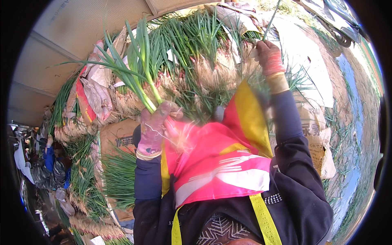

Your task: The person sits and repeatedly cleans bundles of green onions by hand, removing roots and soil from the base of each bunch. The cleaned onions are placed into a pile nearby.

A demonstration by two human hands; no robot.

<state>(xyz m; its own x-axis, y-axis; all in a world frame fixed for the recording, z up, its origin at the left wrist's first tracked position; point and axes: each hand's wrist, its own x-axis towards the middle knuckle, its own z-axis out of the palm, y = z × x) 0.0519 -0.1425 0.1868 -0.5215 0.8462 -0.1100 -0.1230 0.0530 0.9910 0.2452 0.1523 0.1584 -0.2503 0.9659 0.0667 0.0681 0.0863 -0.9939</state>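
My left hand (156,127), in a soiled pink glove, grips a small bunch of green onions (150,92) over my lap. Their broad green leaves point up and away, and pale stringy roots (182,139) hang below the fingers, partly blurred. My right hand (269,56) is raised at the upper right, in a glove with a red and white cuff. A long thin green leaf (272,20) rises from its closed fingers. Under both hands spreads a pink and yellow apron (211,147), worn over my dark jacket.
Rows of rooted green onions (199,39) lie ahead, beside loose leaf scraps (199,104). More bunches (121,177) rest on cardboard at left. Woven sacks (95,79) cover some. A printed paper sack (315,144) lies at right. Another person (50,167) sits far left.
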